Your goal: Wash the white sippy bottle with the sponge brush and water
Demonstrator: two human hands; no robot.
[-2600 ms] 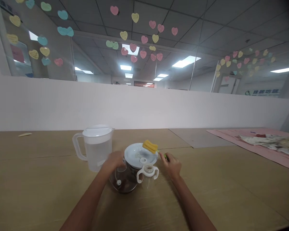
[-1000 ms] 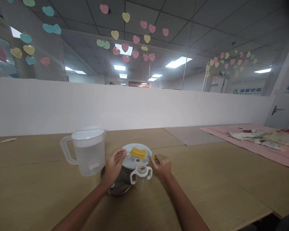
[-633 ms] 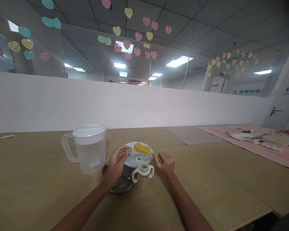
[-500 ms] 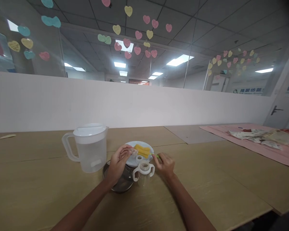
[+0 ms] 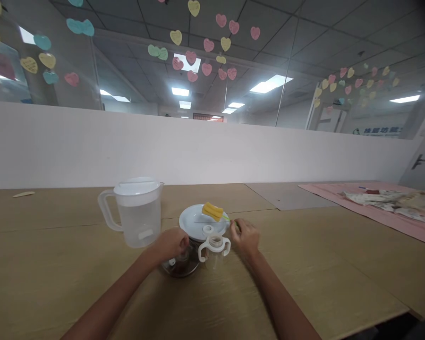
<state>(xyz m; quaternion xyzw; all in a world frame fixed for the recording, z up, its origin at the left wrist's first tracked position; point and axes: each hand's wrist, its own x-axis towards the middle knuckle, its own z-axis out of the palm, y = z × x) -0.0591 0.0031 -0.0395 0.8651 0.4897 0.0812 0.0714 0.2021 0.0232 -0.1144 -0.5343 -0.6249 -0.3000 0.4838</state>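
In my right hand (image 5: pixel 246 237) is the thin green handle of a sponge brush (image 5: pixel 212 211), pinched between closed fingers. Its yellow sponge head is over the white plate (image 5: pixel 189 222). A white ring (image 5: pixel 208 230) sits at the plate's near side. My left hand (image 5: pixel 173 243) hangs above a dark metal tray (image 5: pixel 184 269), fingers curled; what they hold, if anything, is hidden. Between my hands stands a clear baby bottle (image 5: pixel 214 255), uncapped, with two white handles on its collar. A small pale piece lies in the tray under my left hand.
A large clear pitcher (image 5: pixel 138 217) with a white lid stands left of the plate. Far right, papers (image 5: pixel 371 200) lie on a pink cloth (image 5: pixel 326 193). A flat pale piece (image 5: pixel 23 194) lies at the far left. A white wall (image 5: pixel 198 153) backs the table.
My left hand has left the sponge, carrying off the clear nipple-like piece, and dropped down over the tray. The sponge head has tilted up in my right hand.
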